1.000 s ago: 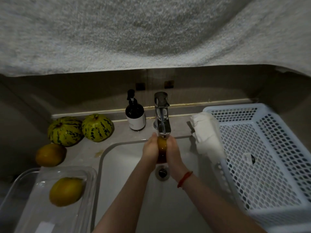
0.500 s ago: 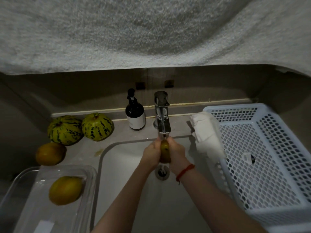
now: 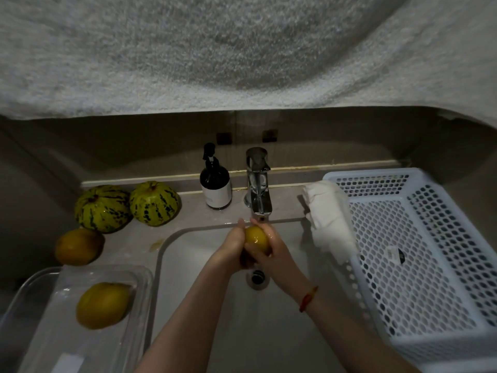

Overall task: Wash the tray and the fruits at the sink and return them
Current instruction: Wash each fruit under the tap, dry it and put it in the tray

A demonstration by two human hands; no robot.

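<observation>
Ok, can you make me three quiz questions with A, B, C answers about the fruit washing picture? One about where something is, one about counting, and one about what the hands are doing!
1. Where is the soap bottle?
A. In the white basket
B. On the counter left of the faucet
C. Inside the clear tray

2. How many striped melons sit on the counter?
A. Two
B. Four
C. None

3. What are the hands doing?
A. Resting flat on the counter
B. Turning the faucet handle
C. Both holding a yellow fruit under the spout

Answers:
1. B, the dark pump bottle stands just left of the faucet.
2. A, two green-and-yellow striped melons sit side by side at the back left.
3. C, the left hand and right hand wrap the fruit over the sink.
</observation>
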